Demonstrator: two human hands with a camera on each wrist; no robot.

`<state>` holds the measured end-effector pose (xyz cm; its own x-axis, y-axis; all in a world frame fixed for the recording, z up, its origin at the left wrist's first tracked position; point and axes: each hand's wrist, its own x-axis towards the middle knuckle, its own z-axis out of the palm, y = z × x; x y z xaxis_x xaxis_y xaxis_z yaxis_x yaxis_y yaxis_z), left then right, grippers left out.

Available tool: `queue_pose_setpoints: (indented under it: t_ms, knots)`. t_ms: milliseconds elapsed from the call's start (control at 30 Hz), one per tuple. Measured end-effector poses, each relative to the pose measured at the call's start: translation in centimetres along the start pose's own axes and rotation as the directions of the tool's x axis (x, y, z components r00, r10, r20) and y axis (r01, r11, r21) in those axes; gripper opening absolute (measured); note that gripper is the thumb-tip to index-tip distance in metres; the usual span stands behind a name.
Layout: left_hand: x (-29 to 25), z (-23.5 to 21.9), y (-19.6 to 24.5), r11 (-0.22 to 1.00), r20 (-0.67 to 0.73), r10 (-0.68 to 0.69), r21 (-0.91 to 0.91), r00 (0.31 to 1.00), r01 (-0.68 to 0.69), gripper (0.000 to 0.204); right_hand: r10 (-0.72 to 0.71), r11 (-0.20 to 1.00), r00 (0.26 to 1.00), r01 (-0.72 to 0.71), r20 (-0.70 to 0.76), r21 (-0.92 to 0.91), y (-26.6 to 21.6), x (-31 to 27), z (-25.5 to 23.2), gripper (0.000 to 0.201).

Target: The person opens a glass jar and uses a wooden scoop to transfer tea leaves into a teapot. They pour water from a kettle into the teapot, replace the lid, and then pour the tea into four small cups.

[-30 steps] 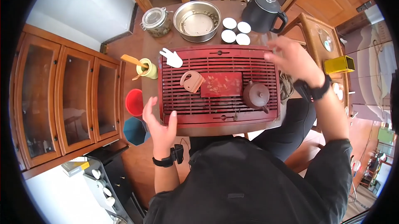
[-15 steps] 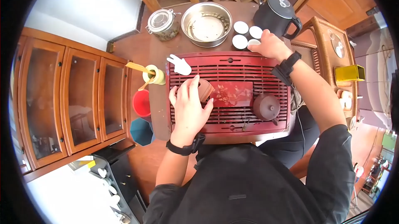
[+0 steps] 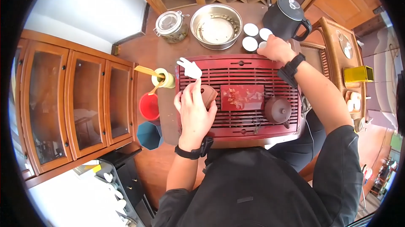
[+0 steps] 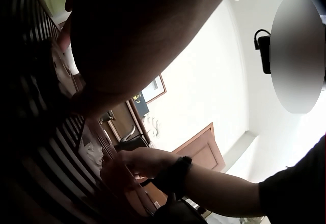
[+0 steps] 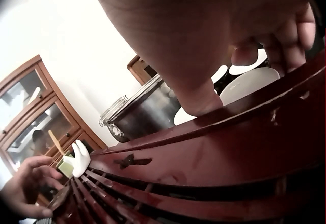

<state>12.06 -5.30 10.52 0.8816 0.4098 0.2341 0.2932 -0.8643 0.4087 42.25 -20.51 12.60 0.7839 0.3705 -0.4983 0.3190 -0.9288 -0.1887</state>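
Observation:
My left hand (image 3: 195, 112) grips a brown clay piece (image 3: 208, 95) on the left of the red slatted tea tray (image 3: 240, 132), its thumb at the right side and its fingers over the left. At the tray's far right edge, my right hand (image 3: 278, 50) pinches the rim of a small cup (image 5: 248, 86) between thumb and fingers. White inside, that cup stands in a group with other small cups (image 3: 249, 43). A flat red panel (image 3: 242, 97) with a floral pattern lies mid-tray, and a dark brown teapot (image 3: 278, 110) sits to its right.
A white hand-shaped ornament (image 3: 190, 69) lies at the tray's far left corner. Behind the tray stand a glass jar (image 3: 172, 26), a steel basin (image 3: 216, 26) and a black kettle (image 3: 285, 18). A pale green tool holder (image 3: 168, 79) stands left.
My left hand came in from the tray's near left corner and took hold of the brown clay piece. My right hand went from the tray's right edge to a cup and gripped it.

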Motion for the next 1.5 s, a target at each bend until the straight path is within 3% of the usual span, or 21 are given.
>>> queue_pose_setpoints:
  t_ms: [200,267,367,467,533,600,633,667,700,833,867,1167,1267,1300,1400,1467,1500]
  knots:
    - [-0.8,-0.6,-1.2,1.000,-0.028,-0.026,-0.002,0.999,0.026,0.081,0.025,0.996,0.983,-0.040,-0.180,-0.081,1.2,-0.3,-0.7,0.075]
    - [-1.1,-0.6,-1.7,0.999,-0.070,-0.019,-0.033,0.997,0.017,0.079,-0.078,0.993,0.956,0.050,-0.282,-0.107,1.5,-1.9,-1.7,0.067]
    - [-2.4,-1.0,-3.2,0.994,-0.168,-0.035,-0.107,0.985,0.017,0.070,-0.310,0.946,0.888,0.324,-0.340,-0.016,0.5,-5.8,-2.5,0.049]
    - [-4.7,-1.3,-5.7,0.965,-0.157,-0.203,-0.202,0.966,0.170,0.058,-0.510,0.856,0.846,0.517,-0.154,0.004,-2.0,-9.5,-2.0,0.045]
    - [-6.6,-0.4,-7.7,0.868,-0.179,-0.295,-0.460,0.939,0.185,0.050,-0.613,0.789,0.788,0.615,-0.056,0.021,-3.9,-11.0,-0.7,0.043]
    - [-8.6,0.3,-8.9,0.776,-0.157,-0.377,-0.592,0.913,0.219,0.045,-0.709,0.705,0.703,0.707,-0.049,-0.058,-5.2,-11.4,1.5,0.043]
    - [-9.6,1.2,-9.6,0.690,-0.153,-0.407,-0.698,0.900,0.193,0.045,-0.651,0.749,0.755,0.655,0.075,-0.099,-6.5,-11.8,1.5,0.050]
    - [-10.4,1.4,-9.9,0.590,-0.144,-0.437,-0.791,0.888,0.162,0.045,-0.669,0.730,0.740,0.672,0.070,-0.125,-6.8,-11.8,2.1,0.051]
    - [-11.3,1.3,-10.2,0.540,-0.055,-0.481,-0.805,0.875,0.246,0.043,-0.687,0.710,0.724,0.688,0.067,-0.149,-7.0,-11.5,3.3,0.051]
    - [-12.6,2.2,-10.6,0.592,-0.039,-0.334,-0.786,0.942,0.177,0.046,-0.679,0.711,0.726,0.687,0.108,-0.152,-8.3,-11.7,4.6,0.051]
    - [-12.2,1.8,-10.1,0.669,-0.051,-0.283,-0.726,0.958,0.159,0.049,-0.671,0.718,0.733,0.680,0.115,-0.147,-8.5,-11.7,4.8,0.050]
    - [-12.2,2.4,-10.2,0.714,-0.106,-0.274,-0.688,0.956,0.128,0.055,-0.686,0.711,0.722,0.692,0.094,-0.123,-8.4,-11.0,5.2,0.052]
    - [-12.1,2.4,-10.2,0.715,-0.113,-0.271,-0.688,0.956,0.121,0.055,-0.717,0.693,0.696,0.718,-0.044,0.069,-7.2,-9.8,2.9,0.050]
    - [-12.2,2.5,-10.3,0.713,-0.118,-0.270,-0.692,0.955,0.116,0.055,-0.630,0.768,0.772,0.635,-0.083,0.080,-7.2,-9.8,1.4,0.042]
    - [-12.3,2.6,-10.5,0.721,-0.128,-0.262,-0.685,0.956,0.106,0.054,-0.560,0.814,0.776,0.581,-0.289,-0.014,-4.3,-4.4,1.0,0.035]
    - [-12.1,2.5,-10.5,0.726,-0.129,-0.255,-0.680,0.958,0.102,0.053,-0.452,0.892,0.857,0.438,-0.248,-0.115,-2.7,-1.6,0.9,0.049]
    - [-12.1,2.4,-10.5,0.726,-0.129,-0.255,-0.680,0.958,0.101,0.052,-0.433,0.901,0.855,0.412,-0.285,-0.135,-1.9,-0.5,1.5,0.054]
